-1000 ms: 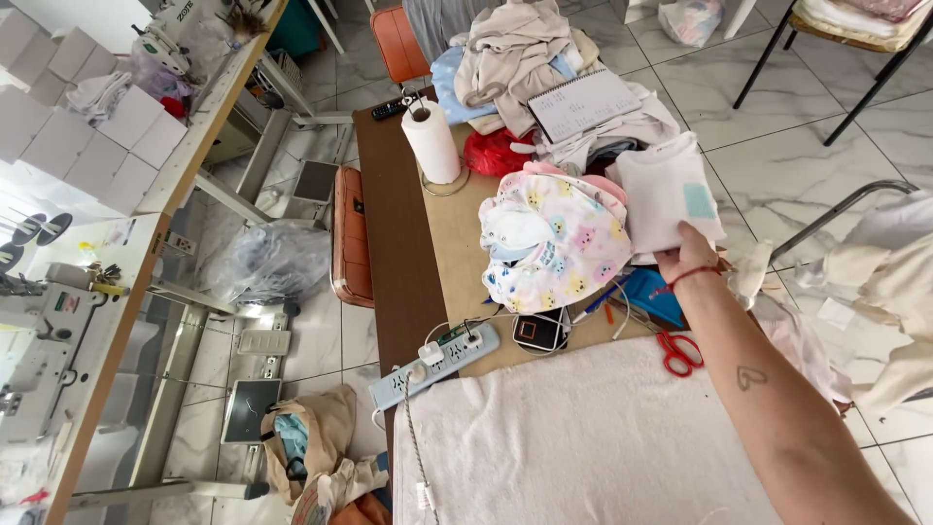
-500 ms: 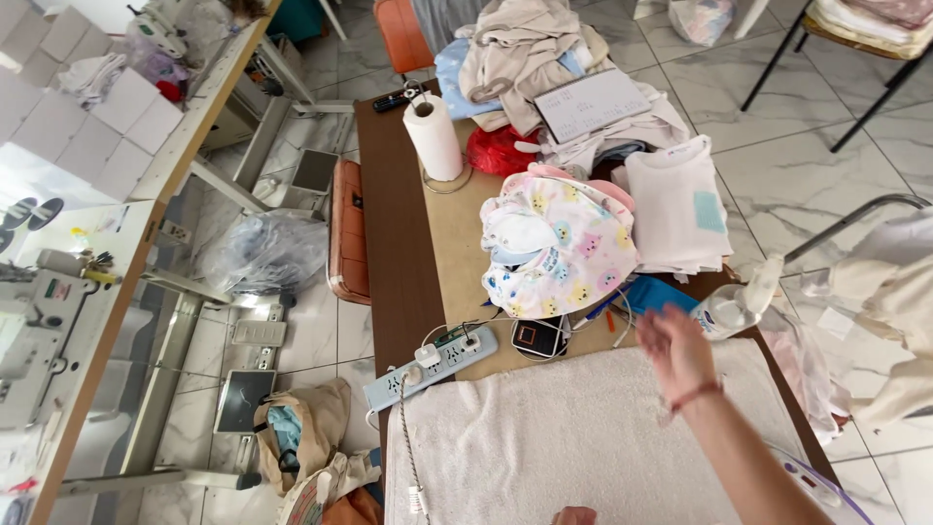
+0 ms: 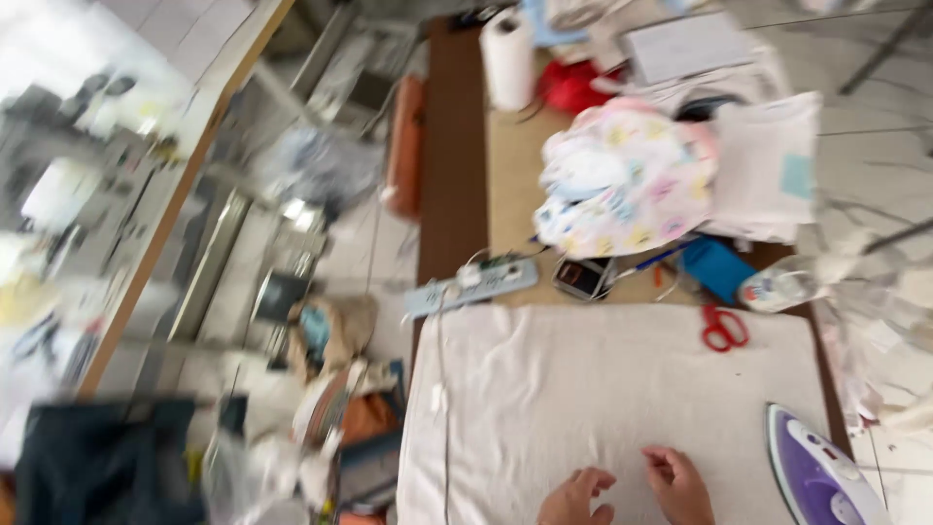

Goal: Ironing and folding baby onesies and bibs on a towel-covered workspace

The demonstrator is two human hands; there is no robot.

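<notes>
My left hand (image 3: pixel 575 498) and my right hand (image 3: pixel 679 482) sit close together at the near edge of a white padded cloth (image 3: pixel 603 389) that covers the table. Both hands have their fingers curled and hold nothing. A purple and white iron (image 3: pixel 818 474) lies flat on the cloth just right of my right hand. Red-handled scissors (image 3: pixel 723 329) lie at the cloth's far right corner. Beyond the cloth a pile of pastel printed fabric (image 3: pixel 622 180) rests on the brown table (image 3: pixel 452 175). The picture is blurred by motion.
A power strip (image 3: pixel 471 286), a phone (image 3: pixel 583 277), a blue case (image 3: pixel 717 268) and a plastic bottle (image 3: pixel 782 287) line the cloth's far edge. A paper towel roll (image 3: pixel 509 58) and folded white cloth (image 3: pixel 768 170) sit farther back. Bags and clutter (image 3: pixel 321 408) cover the floor at left.
My right hand has come back from the far fabric pile to the cloth's near edge. My left hand has come into view beside it. The view has tilted down, showing the iron.
</notes>
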